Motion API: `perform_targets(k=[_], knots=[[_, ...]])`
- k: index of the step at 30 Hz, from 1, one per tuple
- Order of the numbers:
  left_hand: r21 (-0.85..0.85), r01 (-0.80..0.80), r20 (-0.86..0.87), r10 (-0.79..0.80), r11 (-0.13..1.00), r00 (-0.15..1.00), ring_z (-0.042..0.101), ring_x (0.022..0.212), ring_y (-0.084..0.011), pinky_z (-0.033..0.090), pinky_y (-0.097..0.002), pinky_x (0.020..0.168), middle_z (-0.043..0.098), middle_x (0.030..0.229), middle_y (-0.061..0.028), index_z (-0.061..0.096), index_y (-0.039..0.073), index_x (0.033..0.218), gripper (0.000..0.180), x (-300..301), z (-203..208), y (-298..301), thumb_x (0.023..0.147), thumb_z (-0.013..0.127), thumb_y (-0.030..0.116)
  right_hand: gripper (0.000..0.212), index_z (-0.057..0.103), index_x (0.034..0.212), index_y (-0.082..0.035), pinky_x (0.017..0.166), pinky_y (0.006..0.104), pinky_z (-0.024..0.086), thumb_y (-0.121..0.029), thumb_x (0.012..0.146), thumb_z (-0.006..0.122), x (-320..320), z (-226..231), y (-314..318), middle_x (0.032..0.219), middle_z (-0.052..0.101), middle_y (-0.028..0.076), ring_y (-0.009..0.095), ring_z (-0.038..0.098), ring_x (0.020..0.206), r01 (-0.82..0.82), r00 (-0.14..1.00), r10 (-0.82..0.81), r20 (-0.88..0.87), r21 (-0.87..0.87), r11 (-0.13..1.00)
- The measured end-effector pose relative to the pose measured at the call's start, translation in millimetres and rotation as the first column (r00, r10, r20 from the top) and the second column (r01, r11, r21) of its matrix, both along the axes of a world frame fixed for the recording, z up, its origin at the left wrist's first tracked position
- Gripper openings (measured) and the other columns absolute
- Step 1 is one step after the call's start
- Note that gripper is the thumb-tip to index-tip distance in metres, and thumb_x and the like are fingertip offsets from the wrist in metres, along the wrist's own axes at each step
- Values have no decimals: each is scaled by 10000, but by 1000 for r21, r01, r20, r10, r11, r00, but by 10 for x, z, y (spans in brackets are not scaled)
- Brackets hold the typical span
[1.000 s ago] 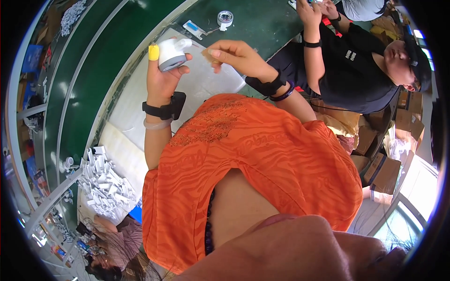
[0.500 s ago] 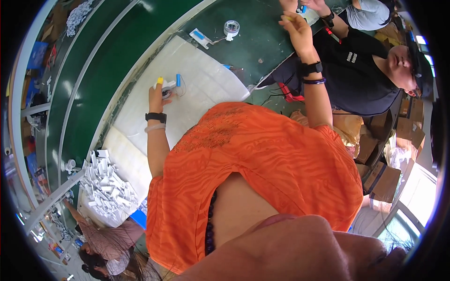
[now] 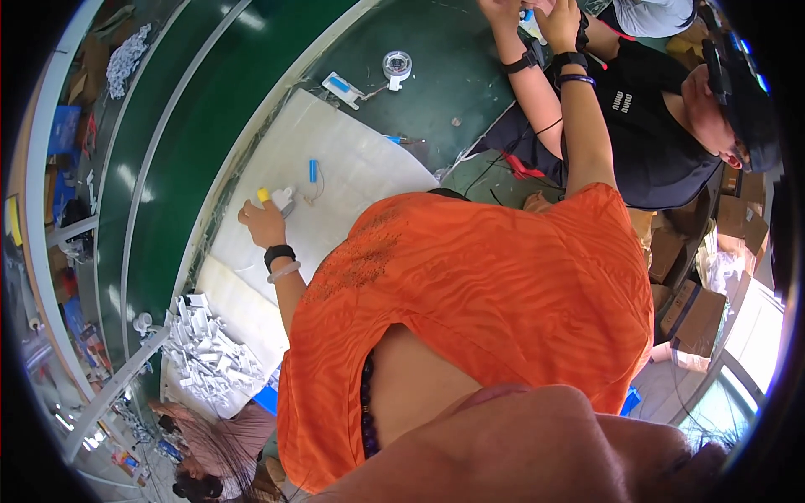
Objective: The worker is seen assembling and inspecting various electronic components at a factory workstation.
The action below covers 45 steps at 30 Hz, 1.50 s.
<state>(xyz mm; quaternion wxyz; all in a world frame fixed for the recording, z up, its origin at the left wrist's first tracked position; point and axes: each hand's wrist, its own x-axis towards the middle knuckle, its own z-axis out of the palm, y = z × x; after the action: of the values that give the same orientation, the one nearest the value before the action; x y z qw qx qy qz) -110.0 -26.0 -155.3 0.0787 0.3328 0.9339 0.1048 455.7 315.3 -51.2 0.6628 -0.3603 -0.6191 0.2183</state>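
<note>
At the left my left hand is over the white mat. A yellow finger cot covers one fingertip, against a small white plastic part that my fingers seem to grip. A blue cylindrical cell with thin wires lies just beyond it on the mat. Stretched far to the upper right, my right hand is beside a co-worker's hand. A small blue-and-white piece shows between the two hands. The top edge cuts off my right fingertips, so their grip is unclear.
A heap of white plastic parts lies at the lower left. On the green table are a round white device wired to a white holder, and a loose blue cell. A co-worker in black sits at the right.
My left hand has drawn back toward me and turned, the white part shifting with it. My right hand has moved up to the co-worker's hands. The whole view has shifted slightly.
</note>
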Motion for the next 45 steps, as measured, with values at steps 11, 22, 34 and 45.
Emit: perform_targets(k=[11, 22, 34, 45], knots=[[217, 130, -28, -127, 968, 992, 451, 1203, -466, 430, -482, 965, 310, 1392, -295, 525, 16, 1254, 406, 107, -33, 44, 907, 507, 228, 621, 480, 1304, -94, 885, 448, 462, -148, 716, 673, -160, 274, 269, 1141, 584, 192, 385, 556, 1059, 435, 467, -371, 802, 157, 887], [248, 239, -113, -216, 939, 970, 384, 1237, -474, 333, -497, 1034, 323, 1382, -321, 554, -21, 1212, 385, 110, -202, 41, 874, 521, 162, 606, 490, 1280, -77, 883, 431, 473, -136, 714, 700, -366, 421, 320, 1135, 606, 207, 369, 586, 1052, 270, 491, -156, 857, 21, 963], [796, 227, 301, -692, 561, 656, 574, 1078, -208, 479, -309, 858, 496, 1285, -102, 532, 90, 1269, 371, 1105, 1099, 695, 901, 534, 43, 349, 477, 1226, -40, 667, 332, 557, -91, 906, 607, -1685, 901, -790, 1005, 629, 107, 231, 649, 864, -496, 853, 265, -450, -543, 677], [885, 106, 388, -846, 452, 367, 644, 865, -171, 502, -283, 790, 662, 1010, -68, 526, 35, 1149, 367, 1484, 1368, 737, 809, 663, 50, 297, 541, 1175, -47, 835, 391, 547, -245, 957, 569, -2906, 627, -1783, 1030, 636, 117, 247, 634, 963, -930, 365, 254, -896, -335, 155]])
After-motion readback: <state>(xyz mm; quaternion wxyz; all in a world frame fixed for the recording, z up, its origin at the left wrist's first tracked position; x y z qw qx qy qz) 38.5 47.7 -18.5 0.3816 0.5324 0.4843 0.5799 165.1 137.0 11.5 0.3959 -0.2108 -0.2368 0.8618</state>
